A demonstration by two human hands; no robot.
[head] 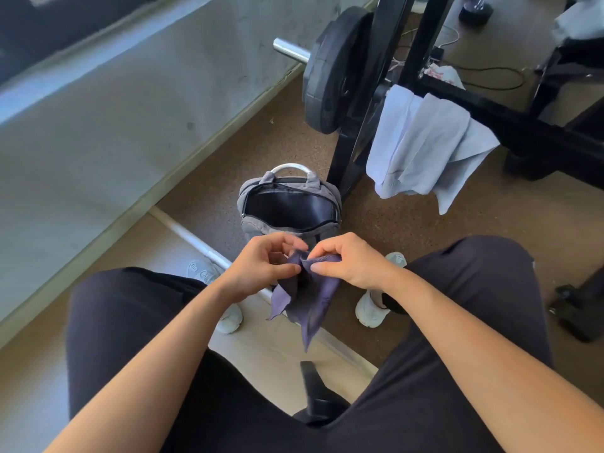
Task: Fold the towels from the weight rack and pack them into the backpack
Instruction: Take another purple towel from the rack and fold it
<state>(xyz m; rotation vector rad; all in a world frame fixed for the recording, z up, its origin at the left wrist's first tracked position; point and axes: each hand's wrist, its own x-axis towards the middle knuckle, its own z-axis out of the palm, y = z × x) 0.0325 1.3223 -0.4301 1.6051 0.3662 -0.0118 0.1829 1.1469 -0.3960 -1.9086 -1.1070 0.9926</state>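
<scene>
Currently we log the weight rack [347, 158] standing just behind the backpack [258, 199]. It carries a black plate [327, 73], and a pale blue towel [421, 142] hangs over its low crossbar toward the floor [408, 230]. A white bar [192, 238] lies on the floor left of the backpack and passes under the left forearm. The backpack stands upright, its main compartment unzipped and gaping, with nothing across its mouth. The left hand [263, 261] and right hand [348, 263] both pinch the top edge of a dark purple towel [315, 300]. This towel hangs between the knees, just in front of the backpack. Bare floor lies right of the backpack, beneath the blue towel.
</scene>
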